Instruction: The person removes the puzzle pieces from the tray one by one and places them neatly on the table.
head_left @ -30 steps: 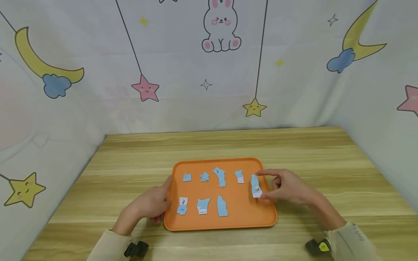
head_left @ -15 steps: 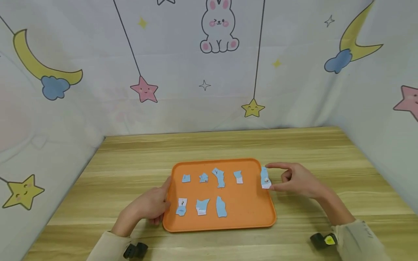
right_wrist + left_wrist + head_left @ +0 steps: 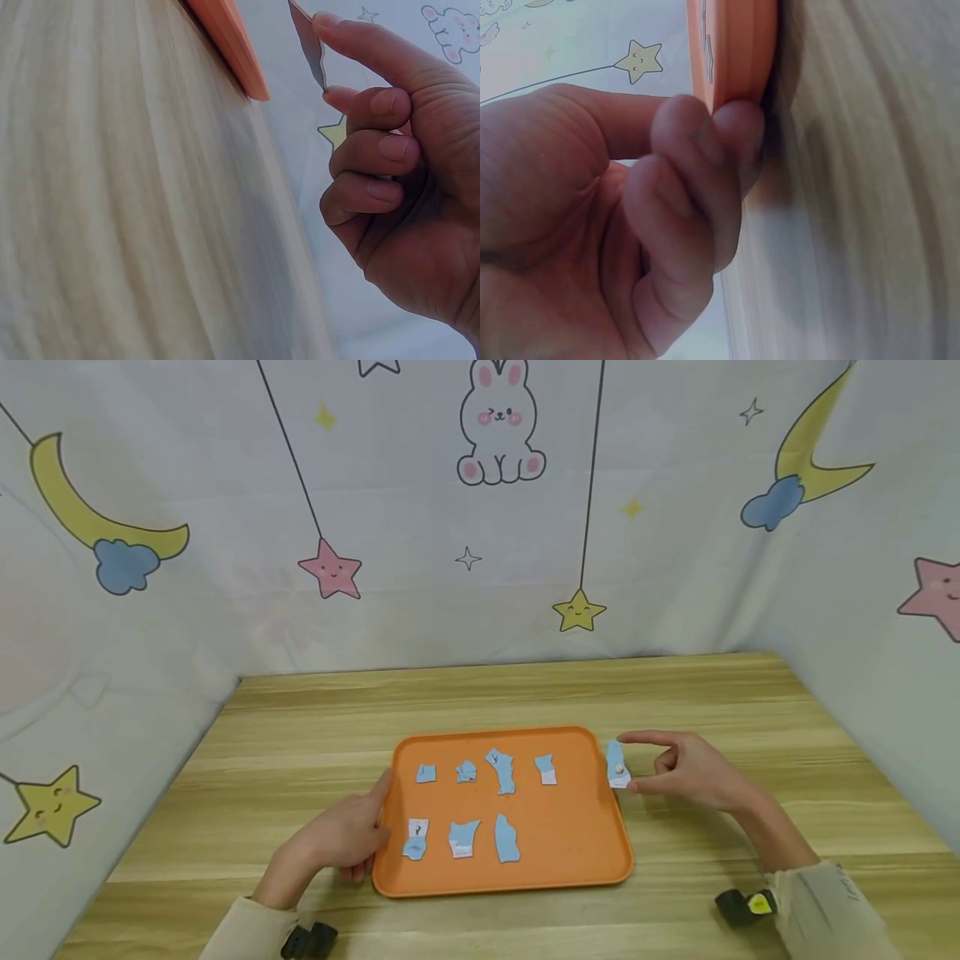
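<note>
My right hand (image 3: 693, 768) holds a long light-blue piece (image 3: 617, 760) with a white end by its two ends, between thumb and index finger, beside the tray's right edge. In the right wrist view the thin piece (image 3: 309, 46) is raised above the table, clear of the tray. My left hand (image 3: 345, 833) grips the left rim of the orange tray (image 3: 562, 860); the left wrist view shows the fingers (image 3: 682, 127) curled at its edge. On the tray lie several irregular blue pieces, among them a forked one (image 3: 503, 772) and a plain one (image 3: 507, 839).
The tray rests on a wood-grain table (image 3: 315, 710). Behind and at both sides hangs a white cloth (image 3: 420, 610) printed with stars, moons and a rabbit. A dark device (image 3: 309, 940) is at the left wrist, another (image 3: 738, 907) at the right.
The right hand has lifted the long piece off the tray's right part and carried it rightward and slightly away, past the rim. The left hand stays at the tray edge.
</note>
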Available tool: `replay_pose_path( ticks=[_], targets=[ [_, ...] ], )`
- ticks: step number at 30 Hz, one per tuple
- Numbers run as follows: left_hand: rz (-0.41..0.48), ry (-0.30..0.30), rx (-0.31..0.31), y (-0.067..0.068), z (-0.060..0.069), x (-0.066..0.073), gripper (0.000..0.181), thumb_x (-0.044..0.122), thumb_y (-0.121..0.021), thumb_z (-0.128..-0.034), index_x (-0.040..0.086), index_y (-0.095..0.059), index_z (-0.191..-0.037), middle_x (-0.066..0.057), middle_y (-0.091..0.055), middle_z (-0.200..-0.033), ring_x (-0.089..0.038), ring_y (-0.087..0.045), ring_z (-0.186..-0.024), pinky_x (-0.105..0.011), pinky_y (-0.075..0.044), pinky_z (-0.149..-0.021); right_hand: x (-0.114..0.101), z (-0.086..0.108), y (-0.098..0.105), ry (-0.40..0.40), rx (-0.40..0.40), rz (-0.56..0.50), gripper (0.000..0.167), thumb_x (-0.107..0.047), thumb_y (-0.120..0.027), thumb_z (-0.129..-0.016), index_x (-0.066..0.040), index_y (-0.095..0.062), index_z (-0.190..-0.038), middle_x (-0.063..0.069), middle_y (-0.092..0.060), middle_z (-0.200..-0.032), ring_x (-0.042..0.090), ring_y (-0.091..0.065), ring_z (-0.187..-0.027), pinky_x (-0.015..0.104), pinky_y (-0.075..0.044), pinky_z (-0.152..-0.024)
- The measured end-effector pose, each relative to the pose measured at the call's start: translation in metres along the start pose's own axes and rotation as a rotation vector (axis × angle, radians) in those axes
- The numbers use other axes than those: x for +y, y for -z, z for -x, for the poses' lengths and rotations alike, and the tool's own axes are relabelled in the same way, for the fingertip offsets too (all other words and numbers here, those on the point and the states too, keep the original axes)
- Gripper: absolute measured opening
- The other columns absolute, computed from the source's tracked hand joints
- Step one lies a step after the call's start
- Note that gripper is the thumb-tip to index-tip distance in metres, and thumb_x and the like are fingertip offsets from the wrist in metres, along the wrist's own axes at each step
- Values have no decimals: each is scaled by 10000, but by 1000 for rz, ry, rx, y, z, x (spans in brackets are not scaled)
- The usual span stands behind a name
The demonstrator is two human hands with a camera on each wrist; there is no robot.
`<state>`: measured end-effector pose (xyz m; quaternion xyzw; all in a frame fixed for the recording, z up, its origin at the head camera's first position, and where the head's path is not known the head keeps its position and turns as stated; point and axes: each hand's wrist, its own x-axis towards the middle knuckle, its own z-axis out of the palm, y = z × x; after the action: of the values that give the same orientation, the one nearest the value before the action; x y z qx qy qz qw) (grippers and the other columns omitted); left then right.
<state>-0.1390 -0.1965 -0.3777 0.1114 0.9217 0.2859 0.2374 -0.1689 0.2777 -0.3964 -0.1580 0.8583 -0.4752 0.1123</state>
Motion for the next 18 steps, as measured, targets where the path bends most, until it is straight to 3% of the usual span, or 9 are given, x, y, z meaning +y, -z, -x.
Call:
replay_pose_path(
  ticks=[9, 18],
  targets=[
    [10, -6, 4, 0, 1, -1, 832, -14, -515, -994, -38, -47, -1681, -70, -621, -543, -120, -550, -368, -318, -505, -386, 4, -7, 9, -26, -15, 41, 694, -217, -870, -869, -39, -588, -1478, -101, -392, -565, 32, -294, -509, 207, -280, -469],
    [4, 13, 5, 1, 1, -1, 831, -9, -523, -1001, -36, -47, -1682, -77, -622, -548, -134, -548, -372, -315, -496, -386, 14, -19, 18, -88, -55, 66, 706, -249, -850, -886, -34, -567, -1496, -64, -449, -565, 59, -374, -487, 220, -343, -462]
  ],
)
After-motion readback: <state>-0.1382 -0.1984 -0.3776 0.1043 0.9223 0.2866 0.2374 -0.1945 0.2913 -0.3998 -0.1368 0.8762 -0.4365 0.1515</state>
